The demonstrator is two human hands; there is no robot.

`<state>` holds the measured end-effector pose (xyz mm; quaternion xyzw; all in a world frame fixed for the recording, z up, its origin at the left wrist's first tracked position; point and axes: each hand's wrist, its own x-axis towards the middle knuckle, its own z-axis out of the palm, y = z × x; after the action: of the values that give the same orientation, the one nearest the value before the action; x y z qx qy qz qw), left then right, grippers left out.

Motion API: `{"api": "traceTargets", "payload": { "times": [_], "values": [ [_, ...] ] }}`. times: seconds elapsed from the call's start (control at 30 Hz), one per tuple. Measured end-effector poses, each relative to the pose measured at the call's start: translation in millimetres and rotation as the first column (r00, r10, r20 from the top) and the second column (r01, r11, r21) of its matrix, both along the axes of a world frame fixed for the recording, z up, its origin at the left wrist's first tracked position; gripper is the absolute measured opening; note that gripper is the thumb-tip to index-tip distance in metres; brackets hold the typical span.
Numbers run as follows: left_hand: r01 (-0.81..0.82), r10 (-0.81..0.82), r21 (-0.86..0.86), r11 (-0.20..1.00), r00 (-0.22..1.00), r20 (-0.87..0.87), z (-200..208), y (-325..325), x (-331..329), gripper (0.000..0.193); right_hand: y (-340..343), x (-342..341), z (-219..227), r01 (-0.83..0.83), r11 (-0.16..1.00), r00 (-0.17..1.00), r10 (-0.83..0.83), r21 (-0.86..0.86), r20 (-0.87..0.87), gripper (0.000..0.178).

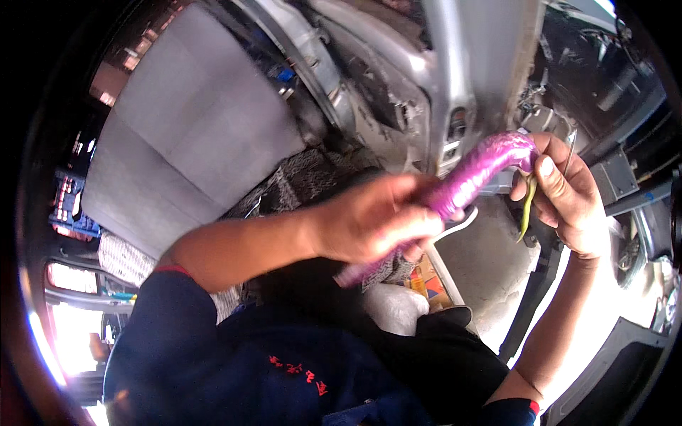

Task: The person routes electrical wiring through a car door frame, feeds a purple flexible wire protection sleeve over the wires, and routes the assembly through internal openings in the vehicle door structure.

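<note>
A long glossy purple flexible piece (477,172), like a sleeve or tube, runs from lower left to upper right in front of me. My left hand (376,220) is closed around its lower middle part. My right hand (565,195) pinches its upper bent end between thumb and fingers. A thin yellow-green strip (527,206) hangs down from that end beside my right palm. The lower tip of the purple piece (353,273) sticks out below my left hand. Both forearms come in from below, with dark blue sleeves.
I am inside a stripped car cabin. A grey seat back (188,117) lies at upper left, a grey pillar and bare trim (455,64) stand ahead, patterned floor mat (312,177) and bare floor (490,263) lie below. An open door frame (611,369) is at lower right.
</note>
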<state>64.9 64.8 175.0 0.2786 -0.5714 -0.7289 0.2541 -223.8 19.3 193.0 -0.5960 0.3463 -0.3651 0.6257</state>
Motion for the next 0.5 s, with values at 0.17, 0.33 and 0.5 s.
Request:
{"api": "traceTargets", "payload": {
  "times": [0.17, 0.33, 0.5],
  "values": [
    [0.028, 0.041, -0.157, 0.987, 0.908, 0.416, 64.6, -20.9, 84.9, 0.039, 8.2, 32.1, -15.0, -0.097, 0.995, 0.993, 0.096, -0.012, -0.070, 0.044],
    [0.099, 0.136, -0.238, 0.966, 0.588, 0.797, 65.4, -21.1, 185.2, 0.037, 4.9, 55.9, -45.9, -0.121, 0.980, 0.884, 0.033, -0.160, -0.466, 0.038],
    [0.247, -0.017, 0.004, 0.969, 0.051, 0.999, 30.2, 2.4, 295.0, 0.024, 8.1, 63.0, -57.0, -0.255, 0.959, 0.786, 0.132, -0.122, -0.604, 0.035]
  ]
}}
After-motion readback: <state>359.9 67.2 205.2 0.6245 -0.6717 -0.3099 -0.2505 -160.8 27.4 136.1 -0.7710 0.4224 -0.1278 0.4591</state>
